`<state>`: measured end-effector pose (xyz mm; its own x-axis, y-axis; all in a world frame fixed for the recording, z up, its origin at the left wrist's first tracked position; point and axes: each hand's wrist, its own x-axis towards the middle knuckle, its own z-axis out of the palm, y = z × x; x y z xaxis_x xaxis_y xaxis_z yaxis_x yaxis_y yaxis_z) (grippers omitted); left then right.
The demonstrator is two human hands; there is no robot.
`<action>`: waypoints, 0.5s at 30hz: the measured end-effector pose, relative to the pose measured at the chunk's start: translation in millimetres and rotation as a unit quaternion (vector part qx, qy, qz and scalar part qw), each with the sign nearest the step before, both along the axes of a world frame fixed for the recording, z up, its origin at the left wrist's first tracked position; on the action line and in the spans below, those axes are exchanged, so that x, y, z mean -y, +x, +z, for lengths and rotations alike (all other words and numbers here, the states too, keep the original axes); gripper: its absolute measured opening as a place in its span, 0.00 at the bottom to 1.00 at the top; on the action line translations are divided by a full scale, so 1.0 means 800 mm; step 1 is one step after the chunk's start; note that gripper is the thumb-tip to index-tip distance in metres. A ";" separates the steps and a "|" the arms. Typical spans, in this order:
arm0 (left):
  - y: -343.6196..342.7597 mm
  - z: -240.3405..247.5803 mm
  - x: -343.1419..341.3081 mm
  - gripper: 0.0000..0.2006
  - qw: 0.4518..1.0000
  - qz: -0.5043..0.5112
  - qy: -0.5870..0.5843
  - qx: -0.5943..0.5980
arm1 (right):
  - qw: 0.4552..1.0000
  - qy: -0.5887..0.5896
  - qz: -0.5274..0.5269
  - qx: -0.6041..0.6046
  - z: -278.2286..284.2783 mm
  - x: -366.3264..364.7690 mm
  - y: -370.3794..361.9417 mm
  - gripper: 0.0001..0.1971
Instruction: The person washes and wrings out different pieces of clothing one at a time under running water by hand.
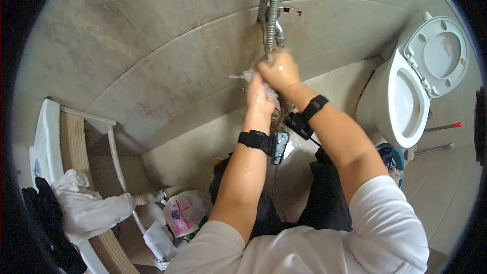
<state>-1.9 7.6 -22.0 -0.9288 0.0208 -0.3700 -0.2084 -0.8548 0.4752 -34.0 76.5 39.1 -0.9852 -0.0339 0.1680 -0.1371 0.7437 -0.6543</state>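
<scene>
Both wet hands are close together under the metal tap (279,33) on the tiled wall. My right hand (281,73) is closed in a fist at the top of a wet, greyish cloth (276,114). Just below and to the left of it, my left hand (258,95) is wrapped round the same cloth. Part of the cloth hangs between my forearms, and its exact kind is hard to make out. Water splashes to the left of my fingers, which are partly blurred. A black strap with a small box circles each wrist.
Metal hoses (271,7) hang in front of the tap. A white toilet (406,104) with raised lid stands at right, near a blue basin (390,160). At left, a white sink (48,137) holds draped white cloth (96,213); a pink-white packet (185,213) lies below.
</scene>
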 end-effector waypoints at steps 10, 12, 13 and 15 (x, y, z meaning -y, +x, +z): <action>0.011 0.043 0.037 0.18 0.993 0.039 -0.100 -0.055 | 0.957 -0.024 0.121 0.263 0.031 -0.090 -0.007 0.38; 0.010 0.045 0.037 0.18 0.988 0.035 -0.131 -0.067 | 0.969 0.023 0.152 0.195 0.024 -0.113 -0.007 0.39; 0.010 0.047 0.037 0.18 0.989 0.030 -0.129 -0.070 | 0.972 0.068 0.187 0.129 0.020 -0.127 -0.008 0.39; 0.014 0.051 0.047 0.18 0.955 0.047 -0.277 -0.091 | 0.979 0.049 0.170 0.104 0.026 -0.130 0.001 0.35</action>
